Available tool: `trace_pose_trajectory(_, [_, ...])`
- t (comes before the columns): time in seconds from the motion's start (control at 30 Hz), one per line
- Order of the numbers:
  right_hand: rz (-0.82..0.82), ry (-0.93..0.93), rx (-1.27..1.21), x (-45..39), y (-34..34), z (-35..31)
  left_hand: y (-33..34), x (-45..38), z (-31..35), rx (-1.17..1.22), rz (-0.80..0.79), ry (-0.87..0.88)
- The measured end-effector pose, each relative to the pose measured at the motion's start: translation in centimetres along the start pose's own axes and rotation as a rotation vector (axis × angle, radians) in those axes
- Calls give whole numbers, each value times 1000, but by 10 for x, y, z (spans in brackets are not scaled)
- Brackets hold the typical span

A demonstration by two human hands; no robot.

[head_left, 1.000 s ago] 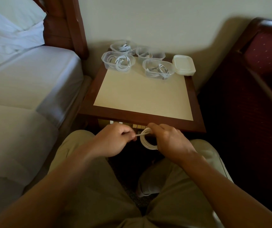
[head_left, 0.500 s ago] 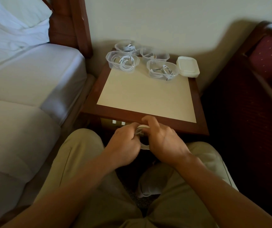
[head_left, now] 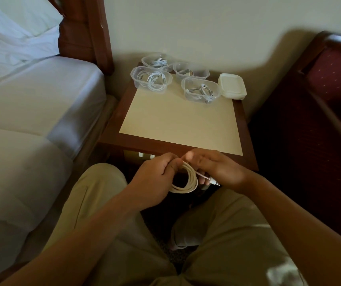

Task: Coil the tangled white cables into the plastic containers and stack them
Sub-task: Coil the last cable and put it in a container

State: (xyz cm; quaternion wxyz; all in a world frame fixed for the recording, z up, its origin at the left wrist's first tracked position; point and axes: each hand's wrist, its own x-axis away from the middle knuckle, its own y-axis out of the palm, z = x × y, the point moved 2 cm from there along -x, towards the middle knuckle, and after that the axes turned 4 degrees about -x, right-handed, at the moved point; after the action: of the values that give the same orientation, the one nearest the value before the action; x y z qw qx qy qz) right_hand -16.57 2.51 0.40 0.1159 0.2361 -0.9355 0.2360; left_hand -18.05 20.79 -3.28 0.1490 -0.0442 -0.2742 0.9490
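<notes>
Head view. Landmark: the bedside surface (head_left: 181, 122), cream top with a dark wood frame, between the bed (head_left: 31, 104) and a red upholstered chair (head_left: 320, 96).

Just off the near edge of the surface, above the lap, both hands work one white cable coil (head_left: 188, 180). The left hand (head_left: 155, 178) has its fingers curled round the coil's left side and holds the loops together. The right hand (head_left: 217, 170) pinches the loose tail, with the cable's plug end (head_left: 213, 181) poking out under its fingers. The loops lie fairly even; only a short tail remains unwound.

At the far edge of the surface stand four clear plastic containers, each with a coiled cable inside: far left (head_left: 156, 61), near left (head_left: 151, 79), far right (head_left: 191, 71), near right (head_left: 201, 90). Just right of the near-right one sits a stack of white lids (head_left: 231, 86). No empty container shows.

Judgement on the step: finishing this coil. To do it well, keep the left grip firm so the loops do not spring apart. Lay the tail along the existing loops instead of across them, and keep the coil small enough for a tub. Tuck the plug inside the ring. Lidding and stacking are not yet done.
</notes>
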Motion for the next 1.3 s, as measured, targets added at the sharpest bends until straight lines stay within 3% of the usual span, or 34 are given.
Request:
trace_pose_trajectory(0.23, [-115,164,-126,2,-19,-3,-3,-1,0,-115,-5,107])
trace_pose_trajectory(0.43, [98,473,-691,-5,-22,-9,-1,1,0,-421,49,259])
trace_pose_trajectory(0.53, [158,486,-915,-4,-15,-17,-2,2,-2,-516,132,251])
trace_pose_trajectory(0.7, [216,432,-713,1,7,-18,1,-2,-6,-422,140,163])
trace_pose_trajectory(1.03, [326,113,-54,8,10,-10,4,1,1,67,-2,-53])
trace_pose_trajectory(1.3, [95,32,-8,14,10,-3,6,4,5,123,-79,-76])
